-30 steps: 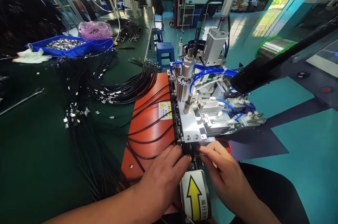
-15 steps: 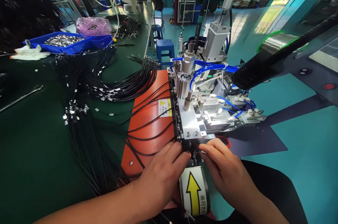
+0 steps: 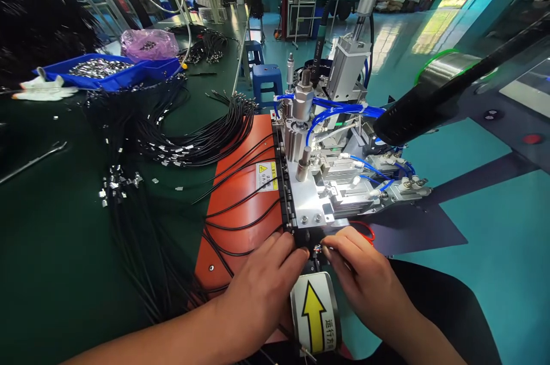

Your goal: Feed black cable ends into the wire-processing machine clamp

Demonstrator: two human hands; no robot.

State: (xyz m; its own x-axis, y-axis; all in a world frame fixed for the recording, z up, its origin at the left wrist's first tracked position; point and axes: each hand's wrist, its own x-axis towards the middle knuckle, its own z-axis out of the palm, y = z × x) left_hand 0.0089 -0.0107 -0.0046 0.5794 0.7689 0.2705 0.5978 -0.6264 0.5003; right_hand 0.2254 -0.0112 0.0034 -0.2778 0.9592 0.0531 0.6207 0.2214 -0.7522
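A tiny cluster of wire ends [image 3: 317,249], thin and flecked with pale and coloured tints, is seen at the near edge of the silver machine [image 3: 339,181], between the left hand [image 3: 268,282] and the right hand [image 3: 365,279]; finer detail is lost in shadow. The left fingers are curled against the dark edge, and whether anything is gripped beneath them cannot be told. The right thumb and forefinger are brought close together just beside the wire ends, but a firm hold cannot be confirmed. Several slim, glossy black cables [image 3: 240,230] are draped across one orange cover [image 3: 258,127]; because of overlaps, they cannot be counted exactly. One yellow warning label [image 3: 267,176] is fixed to the cover, and one yellow arrow [image 3: 315,316] is displayed below the hands. On the dark green counter [image 3: 55,239], one white glove [image 3: 45,89] and one pink bag [image 3: 148,45] are seen; beyond, two blue stools [image 3: 266,75] are placed on the floor.
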